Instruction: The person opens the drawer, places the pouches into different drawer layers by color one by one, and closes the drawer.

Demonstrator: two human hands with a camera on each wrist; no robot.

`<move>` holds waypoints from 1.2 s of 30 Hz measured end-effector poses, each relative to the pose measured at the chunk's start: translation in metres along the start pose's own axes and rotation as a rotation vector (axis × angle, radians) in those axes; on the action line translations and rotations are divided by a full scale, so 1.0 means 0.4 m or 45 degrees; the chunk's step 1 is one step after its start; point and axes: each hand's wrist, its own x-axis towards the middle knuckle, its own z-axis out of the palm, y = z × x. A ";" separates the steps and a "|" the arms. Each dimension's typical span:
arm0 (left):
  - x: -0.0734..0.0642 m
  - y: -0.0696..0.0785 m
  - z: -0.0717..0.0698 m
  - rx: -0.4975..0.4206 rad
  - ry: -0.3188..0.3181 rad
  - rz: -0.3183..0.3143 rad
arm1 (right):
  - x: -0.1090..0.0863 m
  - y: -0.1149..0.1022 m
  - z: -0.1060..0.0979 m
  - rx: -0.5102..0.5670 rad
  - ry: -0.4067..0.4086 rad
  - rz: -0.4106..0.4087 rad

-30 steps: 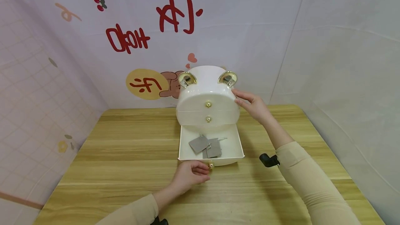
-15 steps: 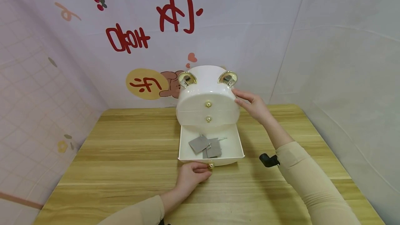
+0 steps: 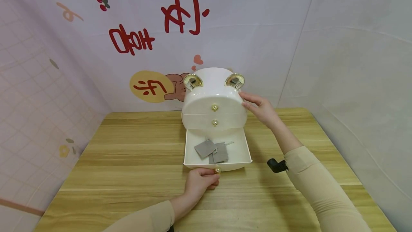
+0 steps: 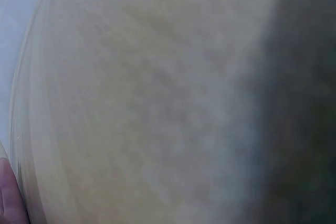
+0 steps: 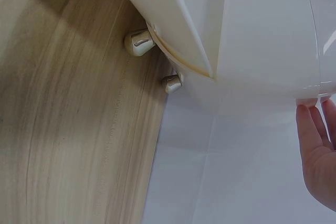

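A white storage box (image 3: 214,90) with gold ears stands at the back of the table, its bottom drawer (image 3: 239,153) pulled out. Inside the drawer lie flat grey drawstring pouches (image 3: 205,148), partly overlapping. My left hand (image 3: 197,185) pinches the gold knob (image 3: 217,170) on the drawer's front. With fairly straight fingers, my right hand (image 3: 264,111) touches the box's upper right side; the right wrist view shows those fingertips (image 5: 305,114) against the white shell. A blurred sleeve fills most of the left wrist view.
Two upper drawers are closed, with gold knobs (image 3: 214,107). The wooden table (image 3: 135,160) extends on both sides. Behind it hangs a white printed cloth (image 3: 244,28), close to the box's back. Gold feet (image 5: 139,43) raise the box off the table.
My left hand has moved slightly right and its fingers have come together on the drawer knob. The right hand, the drawer and the pouches have stayed where they were.
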 end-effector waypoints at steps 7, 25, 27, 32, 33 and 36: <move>0.003 0.000 0.005 0.017 0.054 0.026 | -0.004 -0.001 0.000 -0.005 -0.006 0.024; 0.099 0.052 0.006 0.062 0.188 0.139 | -0.005 -0.006 0.002 -0.015 0.012 0.028; 0.123 0.035 0.006 0.045 0.213 0.141 | -0.004 -0.006 0.002 -0.020 0.007 0.022; 0.143 0.037 0.014 0.016 0.244 0.137 | -0.005 -0.005 0.004 0.011 0.002 0.009; 0.146 0.038 0.015 0.015 0.245 0.140 | -0.005 -0.006 0.004 0.020 0.002 0.006; 0.156 0.039 0.018 0.004 0.257 0.139 | -0.005 -0.004 0.004 0.032 0.002 0.005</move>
